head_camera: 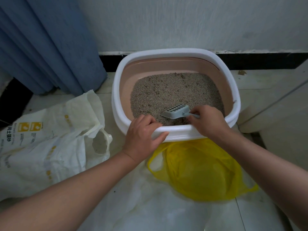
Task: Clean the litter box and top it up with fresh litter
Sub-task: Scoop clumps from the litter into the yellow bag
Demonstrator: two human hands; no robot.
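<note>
A litter box [176, 53] with a white rim and pink inner wall stands against the wall, filled with grey-brown litter [175, 90]. My left hand [143, 135] grips the near rim of the box. My right hand [208, 120] holds the handle of a pale blue slotted scoop [175, 110], whose head rests on the litter near the front. A white litter bag [41, 144] lies open on the floor at the left. A yellow plastic bag [200, 170] lies open on the floor just in front of the box.
Blue curtain [41, 44] hangs at the back left. A white wall with a black skirting strip runs behind the box. A pale cabinet or appliance [280, 114] stands to the right. The floor is light tile.
</note>
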